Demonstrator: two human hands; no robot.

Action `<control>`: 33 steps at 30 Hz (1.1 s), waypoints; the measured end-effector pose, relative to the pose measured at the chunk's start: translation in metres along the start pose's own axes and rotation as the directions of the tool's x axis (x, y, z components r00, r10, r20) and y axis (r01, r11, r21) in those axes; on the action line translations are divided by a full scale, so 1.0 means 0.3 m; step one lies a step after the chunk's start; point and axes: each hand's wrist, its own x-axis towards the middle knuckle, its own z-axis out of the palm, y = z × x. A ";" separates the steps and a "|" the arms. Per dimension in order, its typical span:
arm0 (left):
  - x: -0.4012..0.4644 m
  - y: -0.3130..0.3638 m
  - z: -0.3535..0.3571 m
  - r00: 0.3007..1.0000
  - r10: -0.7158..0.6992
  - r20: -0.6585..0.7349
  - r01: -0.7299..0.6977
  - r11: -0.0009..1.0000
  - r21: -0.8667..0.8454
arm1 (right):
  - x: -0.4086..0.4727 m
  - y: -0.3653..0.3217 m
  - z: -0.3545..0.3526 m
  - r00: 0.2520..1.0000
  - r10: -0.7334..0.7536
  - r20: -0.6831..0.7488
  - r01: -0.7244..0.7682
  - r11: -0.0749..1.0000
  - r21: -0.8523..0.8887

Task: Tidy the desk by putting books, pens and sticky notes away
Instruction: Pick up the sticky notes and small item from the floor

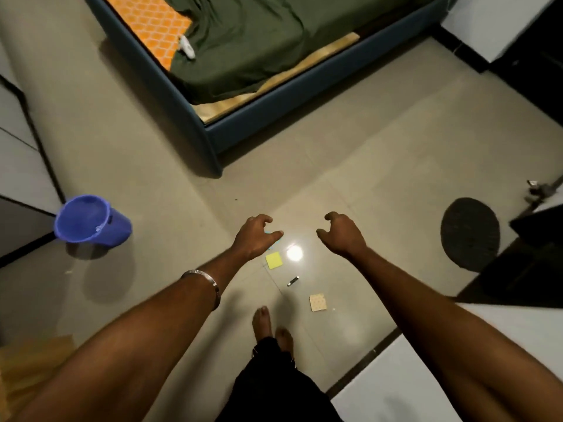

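Observation:
Both my arms stretch out over the tiled floor. My left hand (257,234) hangs with loosely curled fingers and holds nothing. Just under its fingertips a blue sticky note (275,243) peeks out, mostly hidden. My right hand (342,234) hovers to the right, fingers also loosely curled and empty. Below the hands, a yellow sticky note pad (273,260) lies on the floor. A small dark pen or cap (293,281) lies nearer my feet. A beige dotted note pad (318,302) lies beside it to the right.
A blue bucket (91,220) stands at the left. A bed (243,71) with a green sheet fills the top. A dark round mat (470,233) lies right. White desk surface (426,376) sits at the lower right. My bare feet (271,327) stand below the notes.

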 end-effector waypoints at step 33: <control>0.788 -0.791 1.393 0.912 -0.188 0.365 0.145 0.979 0.142 | 0.559 1.169 1.261 0.925 0.319 0.206 -0.351 0.925 0.147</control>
